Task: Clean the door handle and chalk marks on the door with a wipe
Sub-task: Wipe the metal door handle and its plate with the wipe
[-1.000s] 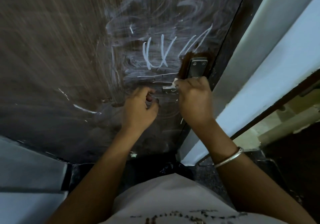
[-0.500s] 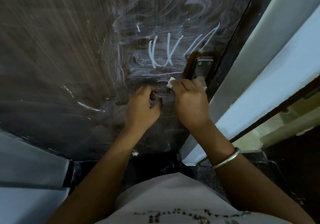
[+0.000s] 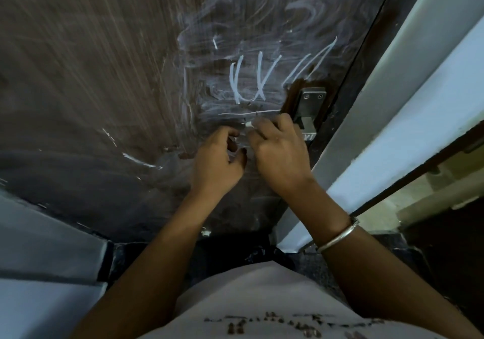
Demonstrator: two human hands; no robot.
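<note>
Wipe (image 3: pixel 252 126) pinched in right hand (image 3: pixel 280 150), pressed at door handle (image 3: pixel 311 100) to scrub it. Left hand (image 3: pixel 217 160) curled alongside, probably steadying the handle; cannot tell what it holds.

Dim, cool light is lying over the dark door (image 3: pixel 91 90), while brighter light is coming from the right and washing the pale door frame (image 3: pixel 408 119) bluish. The right hand (image 3: pixel 281 155) and the wipe (image 3: pixel 248 124) at its fingertips are smearing with motion blur. The wide lens is bowing straight edges near the borders.
</note>
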